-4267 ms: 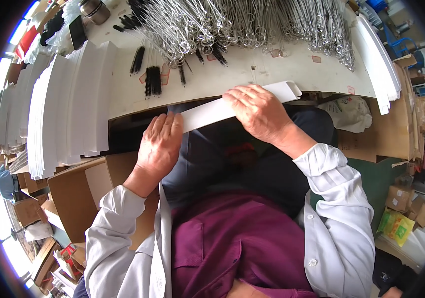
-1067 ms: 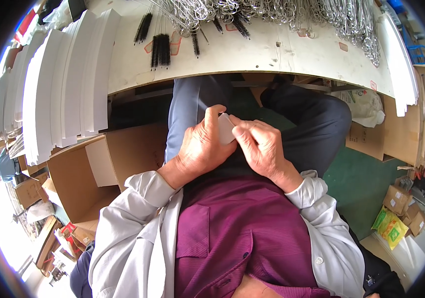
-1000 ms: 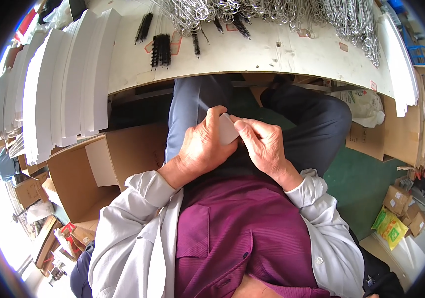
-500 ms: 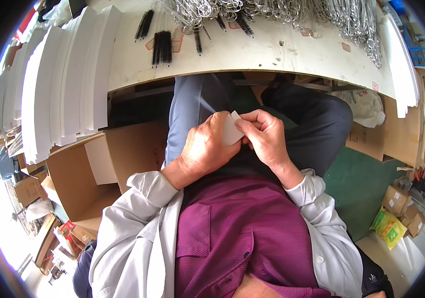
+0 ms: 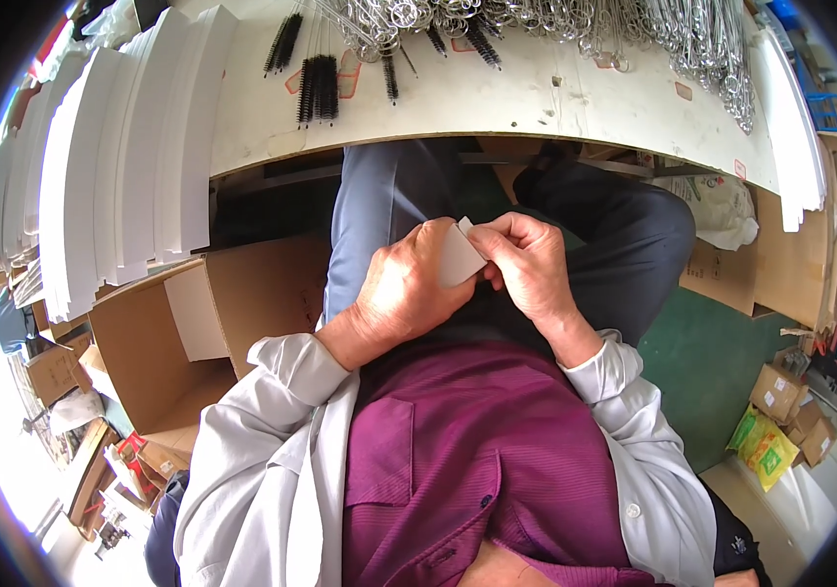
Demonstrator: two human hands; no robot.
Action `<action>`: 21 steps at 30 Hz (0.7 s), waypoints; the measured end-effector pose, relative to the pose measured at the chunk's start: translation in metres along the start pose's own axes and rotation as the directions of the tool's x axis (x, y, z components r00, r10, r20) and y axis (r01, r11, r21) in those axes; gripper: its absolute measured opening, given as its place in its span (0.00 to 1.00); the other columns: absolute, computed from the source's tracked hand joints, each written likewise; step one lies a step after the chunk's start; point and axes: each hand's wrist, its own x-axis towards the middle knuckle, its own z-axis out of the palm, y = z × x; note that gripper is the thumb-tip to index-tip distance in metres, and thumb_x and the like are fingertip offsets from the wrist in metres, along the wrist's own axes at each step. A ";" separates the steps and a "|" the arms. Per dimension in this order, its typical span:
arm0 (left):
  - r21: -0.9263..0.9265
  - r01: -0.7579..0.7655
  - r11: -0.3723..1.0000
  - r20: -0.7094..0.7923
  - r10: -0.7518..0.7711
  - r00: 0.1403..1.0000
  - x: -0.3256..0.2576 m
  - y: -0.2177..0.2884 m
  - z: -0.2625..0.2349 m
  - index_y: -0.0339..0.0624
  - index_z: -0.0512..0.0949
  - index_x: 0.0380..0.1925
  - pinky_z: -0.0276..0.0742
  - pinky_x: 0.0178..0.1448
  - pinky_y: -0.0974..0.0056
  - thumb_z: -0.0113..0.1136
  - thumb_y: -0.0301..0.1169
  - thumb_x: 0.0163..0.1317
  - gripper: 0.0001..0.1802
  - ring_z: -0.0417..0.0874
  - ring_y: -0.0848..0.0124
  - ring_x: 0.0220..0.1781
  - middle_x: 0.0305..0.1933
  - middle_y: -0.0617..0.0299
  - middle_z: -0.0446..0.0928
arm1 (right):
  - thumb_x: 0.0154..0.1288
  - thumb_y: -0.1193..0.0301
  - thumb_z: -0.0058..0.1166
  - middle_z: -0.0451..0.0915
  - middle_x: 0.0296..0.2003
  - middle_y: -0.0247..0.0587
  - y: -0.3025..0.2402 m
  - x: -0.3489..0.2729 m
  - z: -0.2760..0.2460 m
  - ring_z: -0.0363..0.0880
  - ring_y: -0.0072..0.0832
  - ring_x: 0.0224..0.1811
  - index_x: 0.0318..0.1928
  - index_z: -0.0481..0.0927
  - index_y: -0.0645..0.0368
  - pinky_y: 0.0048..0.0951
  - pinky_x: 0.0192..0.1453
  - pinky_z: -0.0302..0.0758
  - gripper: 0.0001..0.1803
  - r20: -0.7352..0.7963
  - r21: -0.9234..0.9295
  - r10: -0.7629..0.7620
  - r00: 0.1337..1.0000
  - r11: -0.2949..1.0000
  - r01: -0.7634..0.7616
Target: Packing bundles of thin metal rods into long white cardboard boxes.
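Note:
Above my lap, my left hand is closed round a small white card piece that looks stiff and has a narrow flap at its upper edge. From the other side, my right hand pinches that edge between thumb and fingers. Part of the piece is hidden behind my left fingers, so I cannot tell whether it is a flat card or a folded box. Both hands are in front of the table edge, apart from the tabletop.
On the white table lie black bristle brushes and a heap of wire-handled pieces with looped ends. Long white card strips stand at the left. An open cardboard box is at my left, a plastic bag under the table.
My right hand has shifted slightly right and upward along the white card piece, and more of its face shows. My left hand stays almost still.

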 end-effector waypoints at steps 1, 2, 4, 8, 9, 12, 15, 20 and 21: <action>-0.001 0.000 1.000 0.002 0.000 1.000 -0.001 -0.001 0.001 0.34 0.76 0.55 0.88 0.46 0.50 0.79 0.32 0.51 0.32 0.90 0.47 0.45 0.46 0.46 0.85 | 0.71 0.72 0.66 0.84 0.23 0.31 0.002 -0.001 0.002 0.76 0.12 0.22 0.35 0.87 0.64 0.19 0.23 0.69 0.08 -0.015 -0.052 -0.076 0.997 0.996 0.075; 0.010 -0.003 1.000 -0.009 0.003 1.000 -0.001 -0.002 0.001 0.35 0.77 0.55 0.88 0.46 0.50 0.78 0.32 0.51 0.32 0.90 0.47 0.45 0.46 0.46 0.85 | 0.70 0.72 0.66 0.84 0.23 0.32 0.004 -0.001 0.003 0.76 0.12 0.22 0.34 0.86 0.64 0.20 0.24 0.70 0.09 -0.026 -0.104 -0.153 0.988 0.983 0.149; 0.020 -0.006 1.000 -0.019 0.007 1.000 -0.002 -0.002 0.002 0.35 0.77 0.56 0.88 0.47 0.50 0.78 0.32 0.51 0.32 0.90 0.47 0.45 0.47 0.46 0.85 | 0.70 0.72 0.67 0.83 0.22 0.33 0.008 -0.003 0.008 0.76 0.12 0.22 0.33 0.86 0.65 0.21 0.25 0.70 0.09 -0.047 -0.174 -0.247 0.968 0.956 0.235; 0.025 0.010 1.000 -0.004 -0.010 1.000 -0.004 -0.002 0.003 0.37 0.76 0.57 0.87 0.48 0.49 0.78 0.34 0.52 0.33 0.89 0.47 0.46 0.49 0.46 0.85 | 0.69 0.73 0.68 0.82 0.20 0.36 0.008 -0.001 0.007 0.75 0.13 0.23 0.31 0.85 0.67 0.22 0.28 0.72 0.10 -0.035 -0.328 -0.429 0.903 0.858 0.395; 0.029 0.014 0.999 0.009 -0.015 1.000 -0.004 -0.002 0.003 0.37 0.76 0.57 0.87 0.48 0.49 0.78 0.34 0.52 0.33 0.89 0.47 0.47 0.49 0.46 0.85 | 0.69 0.73 0.68 0.82 0.20 0.36 0.007 0.000 0.004 0.75 0.13 0.23 0.31 0.85 0.67 0.22 0.28 0.72 0.10 -0.034 -0.327 -0.428 0.903 0.859 0.395; 0.026 0.013 1.000 0.020 -0.014 1.000 -0.004 0.000 0.001 0.37 0.76 0.58 0.87 0.49 0.49 0.78 0.34 0.52 0.33 0.89 0.47 0.48 0.50 0.47 0.85 | 0.68 0.72 0.69 0.82 0.20 0.34 0.002 0.006 -0.003 0.75 0.12 0.24 0.29 0.85 0.67 0.21 0.28 0.71 0.12 -0.010 -0.286 -0.249 0.969 0.929 0.235; 0.033 0.020 0.999 0.042 -0.021 0.999 -0.005 -0.003 0.003 0.38 0.76 0.58 0.87 0.51 0.49 0.78 0.35 0.52 0.33 0.89 0.47 0.49 0.50 0.47 0.84 | 0.68 0.72 0.69 0.82 0.21 0.30 -0.003 0.010 -0.005 0.75 0.11 0.25 0.28 0.86 0.65 0.21 0.29 0.72 0.12 0.052 -0.229 -0.157 0.986 0.959 0.165; 0.027 0.021 0.999 0.044 -0.022 0.999 -0.005 -0.001 0.004 0.38 0.76 0.57 0.88 0.49 0.49 0.78 0.34 0.52 0.33 0.89 0.47 0.48 0.49 0.47 0.85 | 0.67 0.73 0.69 0.83 0.21 0.31 -0.008 0.011 -0.012 0.76 0.11 0.26 0.29 0.86 0.65 0.22 0.29 0.73 0.11 0.097 -0.197 -0.116 0.988 0.971 0.134; 0.016 0.016 1.000 0.036 -0.016 0.999 -0.006 -0.001 0.004 0.37 0.76 0.57 0.88 0.49 0.49 0.78 0.34 0.52 0.33 0.89 0.46 0.47 0.49 0.46 0.85 | 0.67 0.73 0.69 0.83 0.22 0.31 -0.009 0.011 -0.012 0.76 0.11 0.26 0.29 0.86 0.65 0.22 0.30 0.74 0.10 0.109 -0.148 -0.063 0.992 0.986 0.079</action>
